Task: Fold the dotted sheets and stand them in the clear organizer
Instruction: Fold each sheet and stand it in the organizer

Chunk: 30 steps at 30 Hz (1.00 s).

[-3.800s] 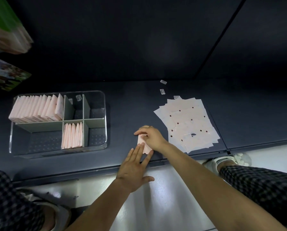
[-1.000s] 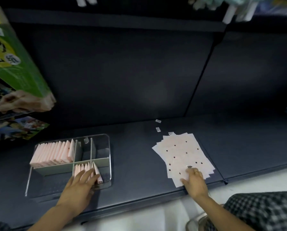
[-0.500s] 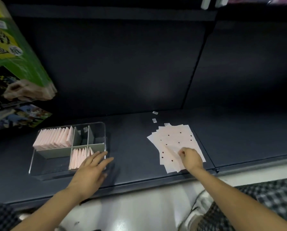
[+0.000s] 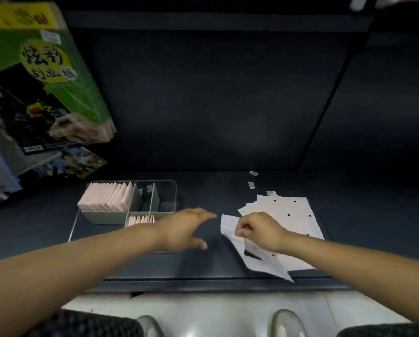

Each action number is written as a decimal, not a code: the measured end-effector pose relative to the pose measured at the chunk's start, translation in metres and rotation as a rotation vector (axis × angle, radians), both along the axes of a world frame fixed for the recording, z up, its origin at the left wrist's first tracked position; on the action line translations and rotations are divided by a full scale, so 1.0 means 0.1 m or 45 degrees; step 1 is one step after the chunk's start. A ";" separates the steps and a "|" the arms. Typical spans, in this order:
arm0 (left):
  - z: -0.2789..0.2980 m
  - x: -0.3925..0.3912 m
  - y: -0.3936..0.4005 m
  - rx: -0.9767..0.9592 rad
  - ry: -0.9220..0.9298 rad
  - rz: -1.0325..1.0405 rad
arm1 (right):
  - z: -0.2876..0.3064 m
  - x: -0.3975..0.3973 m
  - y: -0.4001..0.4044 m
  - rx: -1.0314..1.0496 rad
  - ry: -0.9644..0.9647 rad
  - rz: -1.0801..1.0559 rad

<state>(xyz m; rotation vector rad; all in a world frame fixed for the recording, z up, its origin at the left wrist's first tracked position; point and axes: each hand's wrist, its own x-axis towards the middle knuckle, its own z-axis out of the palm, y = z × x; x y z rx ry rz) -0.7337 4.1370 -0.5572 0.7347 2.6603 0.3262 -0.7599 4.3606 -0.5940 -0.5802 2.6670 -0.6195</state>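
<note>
The right hand (image 4: 259, 231) is curled around the near-left edge of 1 dotted sheet (image 4: 232, 227), pinching it and lifting it off the loose pile of dotted sheets (image 4: 291, 215) that lies fanned on the dark shelf (image 4: 203, 263). The left hand (image 4: 186, 229) hovers over the bare shelf between the pile and the clear organizer (image 4: 172, 188), fingers straight and relaxed, gripping nothing, its tips pointing toward the raised sheet.

The organizer sits to the left, well apart from the pile. Its back-left compartment holds a tight row of folded sheets (image 4: 106, 199) standing on edge; a shorter row (image 4: 141, 218) stands in a front compartment, partly hidden by the left forearm.

My guess is that a fresh sheet is being drawn out to be folded. The risks look small but real: the pile is loose and skewed, so the pinched sheet could drag the 1 beneath it toward the shelf's front lip, where a corner already overhangs. Held at 1 edge only, the thin sheet may also sag and crease off-line before the left hand steadies it. Later, the short front row could topple when another piece is pushed in.
</note>
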 end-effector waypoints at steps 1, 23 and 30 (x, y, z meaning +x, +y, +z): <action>-0.10 -0.06 0.02 -0.013 -0.062 -0.025 | -0.02 0.00 -0.09 -0.041 -0.026 0.021; -1.83 -0.03 0.41 1.418 -0.275 1.155 | -1.28 -0.06 0.55 -0.822 -0.408 -0.571; -1.89 0.12 0.47 1.069 0.404 1.080 | -1.46 -0.34 0.40 -0.429 -0.162 -0.670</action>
